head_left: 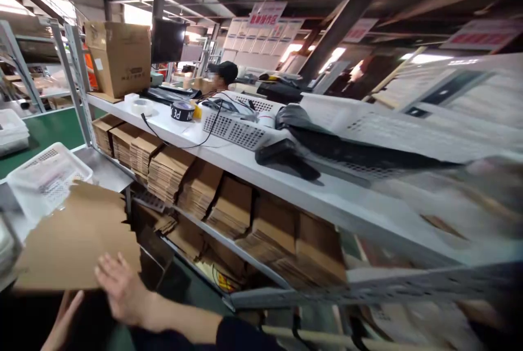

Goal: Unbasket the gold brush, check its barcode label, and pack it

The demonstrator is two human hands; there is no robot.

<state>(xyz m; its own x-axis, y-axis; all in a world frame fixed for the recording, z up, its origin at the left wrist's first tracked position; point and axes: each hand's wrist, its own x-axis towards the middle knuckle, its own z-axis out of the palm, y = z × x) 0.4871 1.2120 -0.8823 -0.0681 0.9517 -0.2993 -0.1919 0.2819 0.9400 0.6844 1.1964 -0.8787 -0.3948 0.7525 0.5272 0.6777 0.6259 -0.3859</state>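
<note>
Cardboard sheet [77,242], flat, is lying over the workbench's near edge; right hand [122,291] is pressing it open-palmed, steadying it, while left hand [61,324] is reaching beneath, fingers open. White basket [44,176] is sitting just behind.

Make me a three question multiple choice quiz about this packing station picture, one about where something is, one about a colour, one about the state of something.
1. Where is the big cardboard box?
A. on the white shelf top
B. on the floor
C. in the white basket

2. What colour is the conveyor surface at left?
A. red
B. green
C. yellow

3. In what state is the cardboard under the right hand?
A. taped shut
B. crushed into a ball
C. flat, unfolded

Answers:
1 A, it stands on the left end of the white shelf.
2 B, the surface beside the white basket is green.
3 C, it lies as a flat sheet, with the left hand below its edge.
</note>
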